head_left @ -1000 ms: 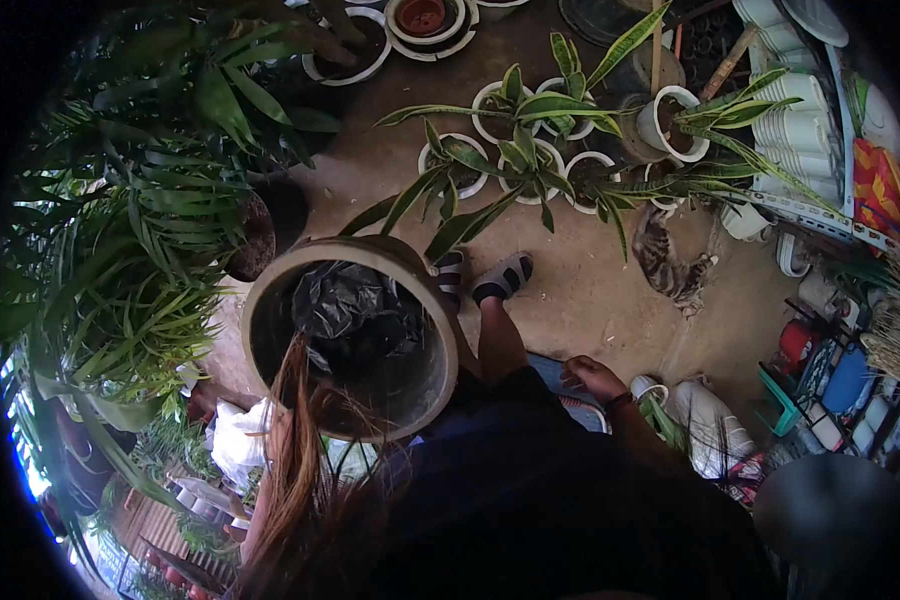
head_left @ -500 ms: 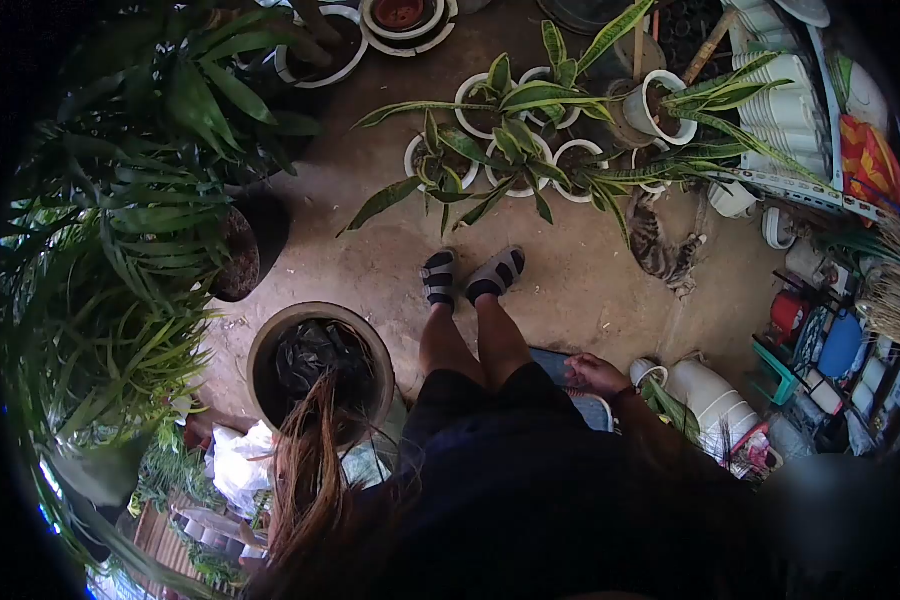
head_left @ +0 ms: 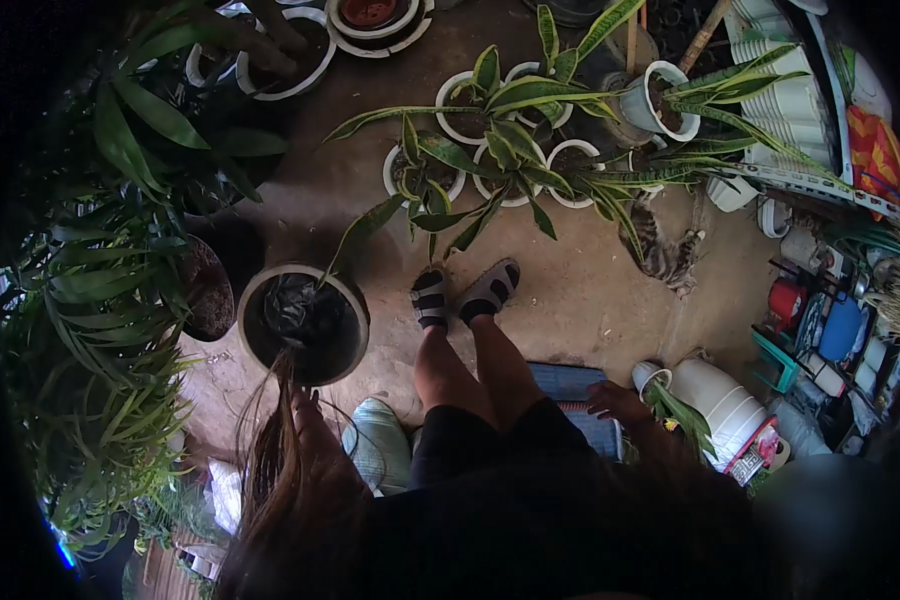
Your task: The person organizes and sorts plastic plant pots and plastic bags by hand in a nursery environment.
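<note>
The pot [head_left: 303,322], a thick-walled round one with a crumpled black bag [head_left: 295,305] inside, sits on the dirt floor [head_left: 580,290] just left of the person's sandalled feet [head_left: 465,293], beside a dark pot of soil [head_left: 205,298]. The left hand [head_left: 305,425] hangs near the pot's close rim, half hidden behind loose hair; whether it touches the rim, or how its fingers lie, cannot be told. The right hand [head_left: 618,400] rests with spread fingers at the edge of a blue mat [head_left: 575,385], holding nothing, just beside a small white pot [head_left: 650,376]. Judging by its thick wall, the pot is probably heavy, stiff and rough rather than slippery, and likely to chip or crack if dropped or knocked on hard ground. The bag is soft and gives no purchase. The best hold looks to be the rim, fingers hooked over it, ideally on opposite sides with both hands, since one hand at one edge would tip it. Potted plants [head_left: 500,150] in white pots stand beyond the feet, and a cat [head_left: 660,250] lies near them.
</note>
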`<state>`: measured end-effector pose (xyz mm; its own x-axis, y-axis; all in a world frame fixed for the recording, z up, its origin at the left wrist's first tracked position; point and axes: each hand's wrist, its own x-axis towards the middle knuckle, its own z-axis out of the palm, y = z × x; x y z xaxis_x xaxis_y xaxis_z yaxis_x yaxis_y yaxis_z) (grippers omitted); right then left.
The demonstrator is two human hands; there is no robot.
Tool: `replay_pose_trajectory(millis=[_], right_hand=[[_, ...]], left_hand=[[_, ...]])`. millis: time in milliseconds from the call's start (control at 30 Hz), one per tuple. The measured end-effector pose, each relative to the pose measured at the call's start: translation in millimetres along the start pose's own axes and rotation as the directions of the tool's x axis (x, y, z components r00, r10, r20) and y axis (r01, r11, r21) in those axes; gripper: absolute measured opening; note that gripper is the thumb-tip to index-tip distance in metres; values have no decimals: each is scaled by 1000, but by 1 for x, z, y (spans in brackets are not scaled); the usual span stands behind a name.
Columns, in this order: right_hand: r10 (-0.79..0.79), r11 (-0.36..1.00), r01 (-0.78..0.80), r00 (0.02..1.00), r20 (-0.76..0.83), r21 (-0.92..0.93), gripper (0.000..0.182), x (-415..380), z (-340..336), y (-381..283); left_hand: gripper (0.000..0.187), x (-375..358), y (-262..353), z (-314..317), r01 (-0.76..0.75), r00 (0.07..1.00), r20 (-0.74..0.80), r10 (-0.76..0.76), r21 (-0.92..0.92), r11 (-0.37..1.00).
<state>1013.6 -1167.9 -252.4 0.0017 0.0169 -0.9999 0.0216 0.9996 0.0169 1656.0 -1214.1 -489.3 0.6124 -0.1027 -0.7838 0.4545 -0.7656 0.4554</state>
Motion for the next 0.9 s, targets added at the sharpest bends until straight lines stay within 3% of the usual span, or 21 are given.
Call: replay_pose_trajectory(millis=[67, 133, 167, 200, 233, 300, 333, 367, 400, 433, 467, 500, 533, 567, 600, 667, 700, 833, 900], right_hand=[[-5, 1000, 5, 1000, 7, 3, 40, -1, 8, -6], [-48, 999, 47, 996, 69, 13, 39, 2, 11, -9], [-56, 998, 55, 995, 77, 10, 39, 5, 11, -9], [-85, 996, 87, 994, 75, -14, 38, 8, 10, -10], [-118, 992, 121, 990, 74, -40, 37, 12, 8, -13], [-209, 966, 216, 976, 62, -145, 36, 24, 9, -21], [-290, 925, 292, 956, 45, -242, 36, 31, 10, -25], [-413, 838, 392, 910, 28, -380, 38, 38, 15, -29], [-407, 833, 391, 912, 44, -391, 38, 48, 20, -30], [-471, 777, 441, 880, 50, -449, 40, 60, 25, -32], [-534, 716, 486, 844, 55, -501, 41, 70, 31, -34], [-530, 715, 485, 846, 61, -504, 41, 72, 39, -40], [-522, 722, 476, 851, 56, -502, 48, 74, 50, -48], [-511, 732, 463, 858, 47, -500, 54, 80, 59, -55], [-504, 738, 457, 862, 43, -496, 54, 92, 67, -51], [-518, 669, 347, 852, -78, -657, 67, 116, 86, -31], [-610, 577, 397, 791, -54, -714, 68, 106, 95, -39], [-535, 643, 245, 821, -198, -725, 62, 109, 106, -42], [-455, 744, 180, 842, -290, -643, 57, 104, 119, -45]], left_hand=[[40, 16, -3, 28, 89, 995, 49, -83, -137, 987], [41, 2, 1, 67, -5, 999, -34, 10, 158, 987], [41, 26, -8, 72, -55, 993, -72, 97, 445, 894], [42, 17, 1, 86, -74, 978, -89, 187, 692, 718], [41, -4, -9, 97, -459, 834, 37, 550, 601, 655], [32, -53, -1, 129, -471, 837, 56, 544, 578, 666], [30, -92, 4, 147, -613, 775, 197, 601, 468, 637], [23, -122, 11, 162, -617, 768, 300, 566, 586, 525], [18, -121, -3, 175, -707, 707, 456, 541, 488, 511], [18, -162, 5, 195, -614, 709, 601, 369, 269, 742], [20, -193, 17, 215, -680, 689, 664, 292, 453, 576], [20, -186, 13, 234, -484, 686, 725, 59, 395, 781], [20, -197, 23, 259, -503, 756, 653, -40, 619, 602], [20, -176, 18, 282, -623, 686, 724, -71, 634, 458], [20, -132, -4, 306, -621, 686, 723, -80, 639, 455], [20, -78, -20, 351, -653, 711, 703, -3, 661, 369], [20, -54, -25, 372, -665, 717, 696, 30, 672, 326], [20, 16, -38, 435, -682, 723, 683, 103, 682, 266], [22, 31, -38, 452, -685, 720, 687, 97, 682, 256]])
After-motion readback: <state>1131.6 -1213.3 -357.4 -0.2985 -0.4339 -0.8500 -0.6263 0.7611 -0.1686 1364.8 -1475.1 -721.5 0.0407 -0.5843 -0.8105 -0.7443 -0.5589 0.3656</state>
